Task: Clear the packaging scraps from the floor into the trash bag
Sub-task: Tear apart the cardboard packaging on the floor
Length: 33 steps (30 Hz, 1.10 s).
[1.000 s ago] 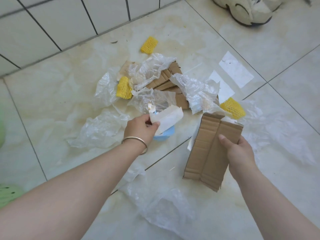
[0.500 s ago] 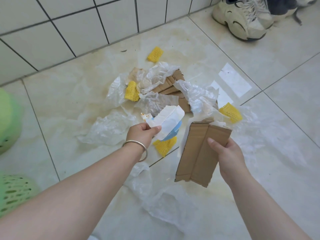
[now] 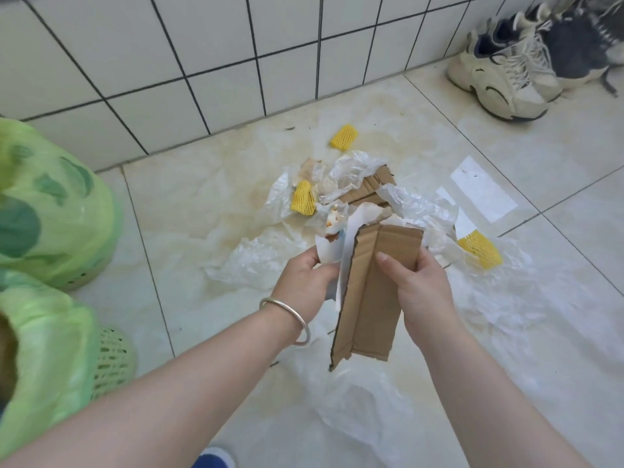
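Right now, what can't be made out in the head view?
- White crumpled wrapper in the left hand: contents unclear, flat brown cardboard strip covers its right side.
- Green plastic trash bag: opening cut off by left edge.
- Blue object: cropped at bottom edge.
- Right hand: fingers hidden behind cardboard.

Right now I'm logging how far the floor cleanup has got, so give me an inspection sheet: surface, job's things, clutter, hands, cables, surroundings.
Surface: pale tiled floor, yellowish stains near the wall.
Job's things: cardboard piece and white paper scrap lifted off the floor; green trash bag at left.
Clutter: three yellow foam nets, clear plastic sheets, more cardboard still on the floor.
Hands: left hand grips the paper scrap; right hand grips the cardboard piece, thumb on its front.
Cables: nothing seen.
Surroundings: white tiled wall; sneakers at top right.
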Tool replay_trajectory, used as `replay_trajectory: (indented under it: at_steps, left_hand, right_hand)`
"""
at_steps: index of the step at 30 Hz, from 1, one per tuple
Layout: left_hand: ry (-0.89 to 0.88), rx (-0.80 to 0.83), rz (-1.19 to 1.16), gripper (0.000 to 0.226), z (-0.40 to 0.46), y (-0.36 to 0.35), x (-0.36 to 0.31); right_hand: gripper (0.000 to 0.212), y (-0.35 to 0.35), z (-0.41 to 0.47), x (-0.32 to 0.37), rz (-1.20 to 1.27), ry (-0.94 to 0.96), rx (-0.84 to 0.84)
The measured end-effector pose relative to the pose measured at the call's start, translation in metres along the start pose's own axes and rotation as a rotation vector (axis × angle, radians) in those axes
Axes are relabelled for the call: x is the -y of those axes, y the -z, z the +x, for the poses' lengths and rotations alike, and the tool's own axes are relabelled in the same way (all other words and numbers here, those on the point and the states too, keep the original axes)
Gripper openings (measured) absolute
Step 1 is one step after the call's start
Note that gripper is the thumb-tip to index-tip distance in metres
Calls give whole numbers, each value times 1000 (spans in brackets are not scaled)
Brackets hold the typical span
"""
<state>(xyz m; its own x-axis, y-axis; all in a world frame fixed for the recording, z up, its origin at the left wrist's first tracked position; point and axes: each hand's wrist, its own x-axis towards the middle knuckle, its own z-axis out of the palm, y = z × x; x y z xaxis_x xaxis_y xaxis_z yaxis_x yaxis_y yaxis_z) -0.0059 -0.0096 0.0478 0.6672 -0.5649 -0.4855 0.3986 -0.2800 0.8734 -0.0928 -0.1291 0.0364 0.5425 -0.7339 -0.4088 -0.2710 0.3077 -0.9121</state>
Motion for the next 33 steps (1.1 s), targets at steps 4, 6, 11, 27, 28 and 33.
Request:
replay_trajectory:
  at_steps: [4, 6, 11, 27, 28, 33]
  left_hand:
    - [-113, -6, -20, 16, -34, 42, -27]
    - [-212, -35, 88, 39, -55, 67, -42]
    - [-320, -330, 240, 37, -115, 132, -66]
    - [-391, -515, 134, 19, -249, 329, -76]
    - [-368, -515, 130, 20, -251, 337, -70]
    - [-185, -535, 182, 20, -246, 367, -31]
  right_hand:
    - [19, -43, -25, 32, -85, 124, 84]
    - [18, -69, -43, 50, -157, 216, 128]
    - [20, -145, -106, 88, -293, 396, 279]
    - [45, -309, -252, 101, -259, 413, 686]
    - [41, -314, -256, 95, -296, 386, 692]
    - [16, -333, -263, 56, -497, 259, 656]
